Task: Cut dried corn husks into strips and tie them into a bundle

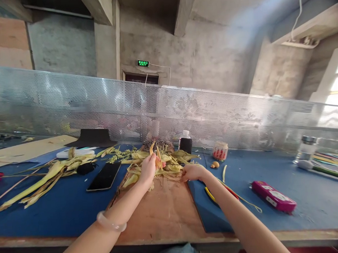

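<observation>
My left hand (pixel 147 168) is closed around a small bundle of yellow-green leaf strips (pixel 154 151) that stick up above my fingers. My right hand (pixel 192 173) rests on the edge of the leaf pile (pixel 170 162), fingers curled onto the strips. Both hands are over the far end of a brown wooden board (pixel 161 210) lying on the blue table (pixel 63 205). A pale bangle (pixel 110 223) sits on my left wrist.
A black phone (pixel 104 176) lies left of the board, with long leaves (pixel 45 176) beyond it. A dark bottle (pixel 185 142), a small jar (pixel 220 151), a pink case (pixel 273 196), yellow-red handled scissors (pixel 213 194) and a perforated metal screen (pixel 168 111) are also here.
</observation>
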{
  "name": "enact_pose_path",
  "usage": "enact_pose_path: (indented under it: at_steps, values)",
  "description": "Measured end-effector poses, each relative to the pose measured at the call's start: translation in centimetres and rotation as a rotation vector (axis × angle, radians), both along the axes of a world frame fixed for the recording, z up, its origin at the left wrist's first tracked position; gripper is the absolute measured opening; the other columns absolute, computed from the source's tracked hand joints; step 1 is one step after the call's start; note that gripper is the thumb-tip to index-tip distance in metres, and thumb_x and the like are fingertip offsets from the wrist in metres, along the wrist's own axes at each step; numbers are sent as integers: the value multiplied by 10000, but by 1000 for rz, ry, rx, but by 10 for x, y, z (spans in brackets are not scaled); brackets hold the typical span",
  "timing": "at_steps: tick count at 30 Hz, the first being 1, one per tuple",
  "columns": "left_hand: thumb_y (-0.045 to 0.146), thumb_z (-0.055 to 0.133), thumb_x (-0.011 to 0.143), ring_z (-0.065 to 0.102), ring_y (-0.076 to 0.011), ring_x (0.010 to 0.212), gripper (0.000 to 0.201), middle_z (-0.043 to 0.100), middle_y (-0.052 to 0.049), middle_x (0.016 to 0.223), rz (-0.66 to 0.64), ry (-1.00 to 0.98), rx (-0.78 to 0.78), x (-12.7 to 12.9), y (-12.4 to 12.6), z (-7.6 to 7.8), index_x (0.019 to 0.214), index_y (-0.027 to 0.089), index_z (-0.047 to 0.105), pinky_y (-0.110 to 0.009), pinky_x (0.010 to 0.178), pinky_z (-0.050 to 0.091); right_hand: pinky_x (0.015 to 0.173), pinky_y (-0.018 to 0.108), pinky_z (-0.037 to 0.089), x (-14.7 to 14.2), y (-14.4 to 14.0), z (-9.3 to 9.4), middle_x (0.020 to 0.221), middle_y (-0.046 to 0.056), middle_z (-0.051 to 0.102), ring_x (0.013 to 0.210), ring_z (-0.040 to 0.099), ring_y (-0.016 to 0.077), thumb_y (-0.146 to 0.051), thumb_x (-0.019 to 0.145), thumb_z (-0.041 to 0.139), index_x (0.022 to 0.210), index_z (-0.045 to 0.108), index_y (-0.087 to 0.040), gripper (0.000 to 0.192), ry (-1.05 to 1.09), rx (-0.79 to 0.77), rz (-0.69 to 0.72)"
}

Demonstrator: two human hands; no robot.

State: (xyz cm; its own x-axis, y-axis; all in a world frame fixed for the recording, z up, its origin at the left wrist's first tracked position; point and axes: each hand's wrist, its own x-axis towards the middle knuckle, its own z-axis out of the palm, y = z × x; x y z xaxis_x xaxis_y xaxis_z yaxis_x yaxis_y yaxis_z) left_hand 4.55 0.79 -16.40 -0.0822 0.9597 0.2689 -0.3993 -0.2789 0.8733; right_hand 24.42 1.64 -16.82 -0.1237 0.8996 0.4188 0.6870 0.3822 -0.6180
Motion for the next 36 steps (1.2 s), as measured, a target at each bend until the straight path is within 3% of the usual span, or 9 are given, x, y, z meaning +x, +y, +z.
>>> enact_pose_path:
  at_steps: [2,5,10,12,14,18,23,30,36]
  values:
    - [325,554,758,650,-190,504,251,579,0,461,7,-10,9,-1,0,0,569,161,542,-318,566,530,466,221,397,10,-8,9,557,-22,560,504,511,110,-344,529,802,597,649,-135,268,6,-80,134]
    - [317,548,756,652,-194,522,260,588,-12,483,17,-4,27,-3,1,-1,553,155,554,-329,582,533,510,222,388,30,-25,22,649,-7,537,570,483,105,-564,715,573,739,653,-183,391,135,-17,237]
    - [357,528,773,604,-166,468,286,594,-19,485,65,103,36,-4,6,-4,576,156,577,-296,541,496,436,232,218,50,-39,44,609,-1,373,512,327,132,-738,788,171,790,644,-254,677,689,472,229]
    - [390,539,768,594,-159,473,296,613,-29,512,93,142,46,-4,8,-7,592,157,584,-284,543,484,444,227,226,41,-34,47,608,1,404,512,335,127,-710,802,213,807,660,-247,644,628,341,274]
    - [426,552,758,596,-164,495,311,632,-41,545,124,176,53,-5,11,-9,607,157,594,-276,538,469,474,216,283,21,-24,43,630,2,497,528,385,110,-642,789,387,806,673,-225,506,331,-21,344]
    - [455,535,770,615,-186,564,342,666,-68,598,179,271,75,-6,15,-13,628,157,629,-272,553,449,492,213,327,-26,-2,16,494,-33,552,482,435,93,-256,485,772,576,678,-162,161,84,-278,350]
    - [449,500,802,638,-208,649,353,695,-82,667,185,303,129,-6,15,-14,677,159,659,-288,632,454,485,198,304,-46,7,-8,384,-67,491,461,405,75,-78,454,694,428,625,-161,111,96,-296,257]
    - [414,440,858,630,-248,835,359,704,-96,823,324,412,265,-7,6,-6,753,167,679,-332,804,433,406,200,291,-22,-2,17,440,-67,449,402,365,63,-403,634,663,566,580,-159,266,443,-197,182]
    - [365,482,856,595,-253,933,287,688,-83,912,269,505,405,-3,-9,2,801,192,704,-312,883,391,489,217,422,-54,-8,22,598,-29,537,519,504,91,-549,667,613,702,537,-183,375,770,-29,248]
